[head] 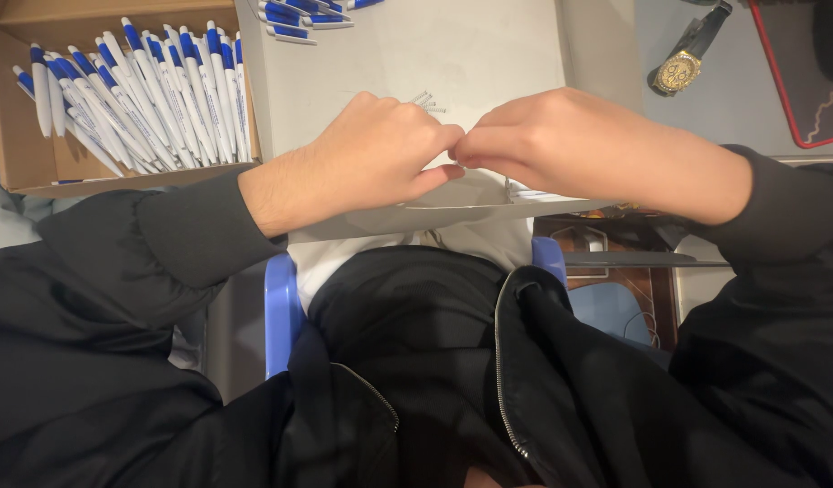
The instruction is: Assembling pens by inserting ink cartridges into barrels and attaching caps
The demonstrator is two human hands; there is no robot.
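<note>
Pinching my fingertips together over the pale surface [489, 54], I have my left hand [371, 154] and my right hand [561, 145] meeting knuckle to knuckle right in front of my chest, probably because whatever sits between them is tiny and needs both sets of fingers close to my eyes. Both hands are curled shut, thumbs pressed against forefingers, but what they grip is hidden behind the fingers, so I cannot tell its shape or colour. Just beyond my left knuckles lies a little heap of thin metal springs [425, 101], near enough to pick from without stretching. To my left an open cardboard box [18, 154] holds a crowd of white pens with blue ends [136, 90], all lying roughly the same way, tips toward the back. A few more pens [299, 18] of the same kind rest at the far edge of the surface. Well apart, off to my right, a gold wristwatch [678, 70] with a dark strap lies flat beside a red-edged mat [800, 99]. My black jacket sleeves frame it all.
</note>
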